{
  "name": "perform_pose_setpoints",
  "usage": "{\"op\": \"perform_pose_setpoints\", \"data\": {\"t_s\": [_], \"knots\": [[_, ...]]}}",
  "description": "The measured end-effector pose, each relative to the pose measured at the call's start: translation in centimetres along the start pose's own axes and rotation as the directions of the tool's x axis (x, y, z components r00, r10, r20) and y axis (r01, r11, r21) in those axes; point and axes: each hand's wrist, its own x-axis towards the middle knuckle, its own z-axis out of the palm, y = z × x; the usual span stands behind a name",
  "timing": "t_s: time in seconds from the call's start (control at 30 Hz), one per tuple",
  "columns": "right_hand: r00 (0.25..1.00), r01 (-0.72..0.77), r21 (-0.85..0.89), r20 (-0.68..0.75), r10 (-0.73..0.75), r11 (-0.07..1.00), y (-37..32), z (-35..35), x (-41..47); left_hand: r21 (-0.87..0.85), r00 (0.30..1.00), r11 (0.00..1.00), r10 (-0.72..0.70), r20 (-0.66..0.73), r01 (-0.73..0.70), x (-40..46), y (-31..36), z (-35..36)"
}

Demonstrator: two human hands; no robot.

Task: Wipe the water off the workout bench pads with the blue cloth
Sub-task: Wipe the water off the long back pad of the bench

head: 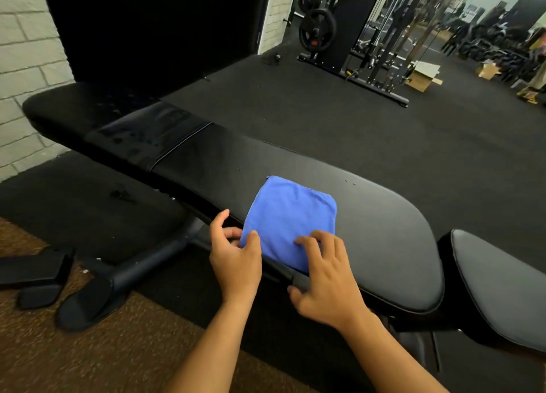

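A folded blue cloth (291, 221) lies flat on the long black back pad (384, 224) of the workout bench, hanging slightly over its near edge. My left hand (235, 253) pinches the cloth's near left corner between thumb and fingers. My right hand (323, 280) rests its fingertips on the cloth's near right part, thumb down by the pad's edge. Water droplets (133, 132) show on the far left end of the pad. The separate seat pad (502, 289) is at the right.
The bench's frame and foot (97, 292) stand on a black rubber mat and brown carpet at the lower left. A brick wall (23, 52) is at the left. A weight rack with plates (317, 29) and cardboard boxes (422, 75) stand across the floor.
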Motion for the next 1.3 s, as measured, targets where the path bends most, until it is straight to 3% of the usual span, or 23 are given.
{"op": "perform_pose_setpoints", "data": {"t_s": [0.13,0.33,0.5,0.7,0.87,1.0,1.17,1.27,1.3], "knots": [[0.995,0.002,0.027,-0.102,0.001,1.0,0.9,-0.2,0.1,-0.105,0.992,0.989,0.112,0.052,-0.106,-0.5,1.8,0.0],[0.981,-0.005,0.063,-0.196,0.017,0.998,0.3,-1.1,1.3,-0.208,0.919,0.957,0.259,0.297,-0.203,0.5,3.6,0.6],[0.951,-0.073,0.187,-0.282,0.125,0.98,0.7,-3.0,2.1,0.026,0.789,0.841,0.496,0.363,-0.541,1.4,4.2,0.7],[0.924,-0.049,0.311,-0.346,0.161,0.949,0.0,-8.6,3.4,0.204,0.692,0.669,0.631,0.352,-0.714,2.0,8.0,-0.2],[0.91,-0.033,0.542,-0.33,0.249,0.84,-1.6,-13.9,3.8,-0.104,0.76,0.84,0.528,0.379,-0.532,1.9,12.3,-0.1],[0.931,-0.155,0.578,-0.187,0.315,0.801,0.8,-13.8,4.6,-0.085,0.783,0.916,0.381,0.492,-0.392,3.5,11.8,1.2],[0.867,-0.442,0.271,-0.117,0.485,0.855,4.9,-8.6,5.5,0.176,0.814,0.927,0.186,0.551,-0.331,5.3,7.8,4.8],[0.927,-0.277,0.136,-0.224,0.301,0.951,2.4,-5.3,4.2,0.21,0.843,0.935,0.142,0.519,-0.287,5.9,6.2,5.3],[0.955,-0.214,0.066,-0.196,0.223,0.975,1.1,-4.2,3.8,0.203,0.856,0.942,0.137,0.498,-0.268,6.1,5.9,5.2]]}}
